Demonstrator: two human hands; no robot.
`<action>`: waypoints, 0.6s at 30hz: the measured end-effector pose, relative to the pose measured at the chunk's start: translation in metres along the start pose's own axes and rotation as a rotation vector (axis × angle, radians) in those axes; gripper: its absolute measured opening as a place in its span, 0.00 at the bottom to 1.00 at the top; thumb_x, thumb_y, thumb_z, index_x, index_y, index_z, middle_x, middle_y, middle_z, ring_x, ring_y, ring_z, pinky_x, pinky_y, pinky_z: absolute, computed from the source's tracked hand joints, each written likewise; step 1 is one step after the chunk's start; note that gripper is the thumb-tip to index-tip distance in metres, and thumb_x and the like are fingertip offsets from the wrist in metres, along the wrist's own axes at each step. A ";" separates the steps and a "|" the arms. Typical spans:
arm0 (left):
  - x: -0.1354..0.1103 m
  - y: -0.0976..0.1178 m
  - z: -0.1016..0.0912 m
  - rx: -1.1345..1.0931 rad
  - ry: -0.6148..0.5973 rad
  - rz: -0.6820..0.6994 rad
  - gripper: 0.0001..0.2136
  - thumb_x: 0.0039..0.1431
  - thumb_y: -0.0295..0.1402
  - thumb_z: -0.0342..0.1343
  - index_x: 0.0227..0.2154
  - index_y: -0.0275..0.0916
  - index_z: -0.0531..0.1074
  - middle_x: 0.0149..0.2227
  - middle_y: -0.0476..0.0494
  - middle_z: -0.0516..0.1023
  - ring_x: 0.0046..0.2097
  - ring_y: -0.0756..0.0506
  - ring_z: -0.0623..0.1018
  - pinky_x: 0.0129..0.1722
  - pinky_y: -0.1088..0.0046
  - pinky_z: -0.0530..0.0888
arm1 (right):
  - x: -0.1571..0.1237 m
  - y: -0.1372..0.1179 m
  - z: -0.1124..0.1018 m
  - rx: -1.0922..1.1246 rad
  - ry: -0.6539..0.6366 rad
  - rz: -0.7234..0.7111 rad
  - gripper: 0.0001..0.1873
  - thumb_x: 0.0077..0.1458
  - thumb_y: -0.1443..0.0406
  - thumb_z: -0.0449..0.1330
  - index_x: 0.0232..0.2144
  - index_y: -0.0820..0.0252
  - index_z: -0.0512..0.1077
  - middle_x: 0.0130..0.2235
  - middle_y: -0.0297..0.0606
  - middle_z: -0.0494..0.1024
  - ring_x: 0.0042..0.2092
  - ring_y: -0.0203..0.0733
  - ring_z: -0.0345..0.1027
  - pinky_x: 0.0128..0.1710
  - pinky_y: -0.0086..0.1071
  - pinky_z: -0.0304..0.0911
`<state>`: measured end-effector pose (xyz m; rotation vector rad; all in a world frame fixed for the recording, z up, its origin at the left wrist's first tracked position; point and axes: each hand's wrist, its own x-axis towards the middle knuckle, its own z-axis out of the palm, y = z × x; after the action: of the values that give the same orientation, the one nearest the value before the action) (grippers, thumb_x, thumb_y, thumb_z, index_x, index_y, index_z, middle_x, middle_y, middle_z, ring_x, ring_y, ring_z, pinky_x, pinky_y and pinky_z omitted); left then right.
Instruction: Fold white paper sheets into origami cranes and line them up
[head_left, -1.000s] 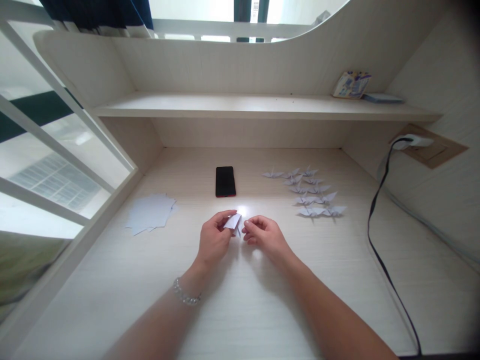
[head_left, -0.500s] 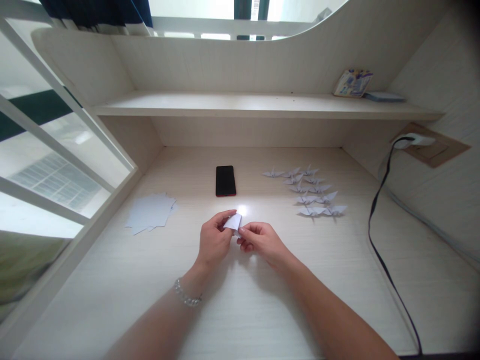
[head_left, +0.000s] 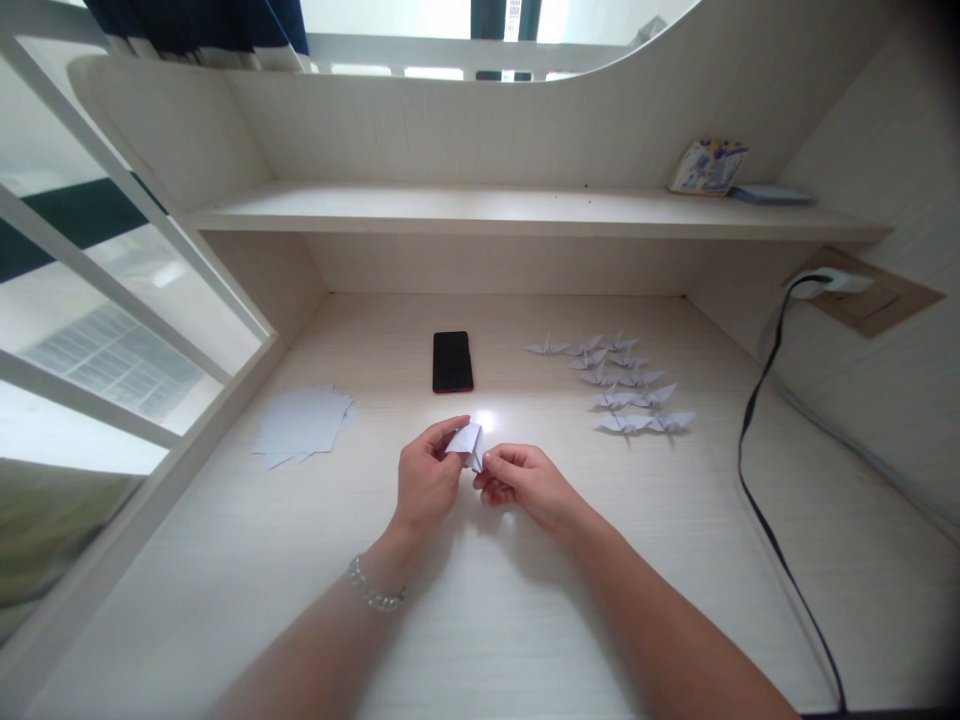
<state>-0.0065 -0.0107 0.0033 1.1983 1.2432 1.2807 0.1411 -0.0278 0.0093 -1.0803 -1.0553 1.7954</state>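
A small folded white paper [head_left: 466, 441] is held up between my two hands, just above the desk. My left hand [head_left: 430, 471], with a clear beaded bracelet [head_left: 375, 590] at its wrist, grips the paper from the left between thumb and fingers. On the other side, my right hand [head_left: 521, 478] pinches the paper's lower right edge with thumb and forefinger, its other fingers curled in. Several white paper cranes [head_left: 632, 424] stand in rows on the desk to the right. At the left lies a loose pile of white paper sheets [head_left: 300, 425].
A black phone [head_left: 452, 361] lies on the desk [head_left: 480, 640] beyond my hands. The shelf [head_left: 450, 205] above holds a small colourful packet [head_left: 707, 166] and a flat item. A dark cord [head_left: 750, 480] hangs from the wall socket [head_left: 866, 290] at the right. White bars [head_left: 90, 265] border the left side.
The folded paper has tilted slightly, and more of its lower right flap shows beside my right fingertips. Both hands keep nearly the same place.
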 end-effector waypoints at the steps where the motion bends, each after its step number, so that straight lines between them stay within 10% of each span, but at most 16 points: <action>1: 0.000 0.000 0.000 0.005 0.000 0.005 0.21 0.41 0.18 0.51 0.41 0.36 0.74 0.38 0.43 0.79 0.38 0.47 0.77 0.37 0.73 0.72 | 0.001 0.001 0.001 -0.016 0.005 -0.008 0.16 0.47 0.54 0.62 0.26 0.63 0.71 0.27 0.37 0.75 0.25 0.32 0.66 0.27 0.27 0.60; 14: 0.005 -0.006 -0.002 -0.031 0.015 -0.021 0.20 0.41 0.19 0.51 0.40 0.35 0.75 0.38 0.41 0.79 0.36 0.47 0.77 0.33 0.75 0.72 | 0.005 0.008 -0.007 -0.302 -0.028 -0.045 0.09 0.42 0.63 0.65 0.27 0.63 0.73 0.23 0.34 0.73 0.25 0.36 0.66 0.27 0.29 0.61; 18: 0.012 -0.013 -0.006 -0.120 0.055 -0.094 0.17 0.42 0.23 0.56 0.38 0.36 0.75 0.34 0.42 0.79 0.32 0.49 0.76 0.29 0.76 0.72 | 0.018 0.013 -0.010 -0.470 0.334 -0.218 0.12 0.52 0.60 0.56 0.34 0.61 0.73 0.28 0.37 0.75 0.28 0.39 0.68 0.29 0.32 0.63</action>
<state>-0.0134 0.0014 -0.0094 1.0138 1.2292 1.3075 0.1419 -0.0140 -0.0109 -1.4211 -1.3575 1.1680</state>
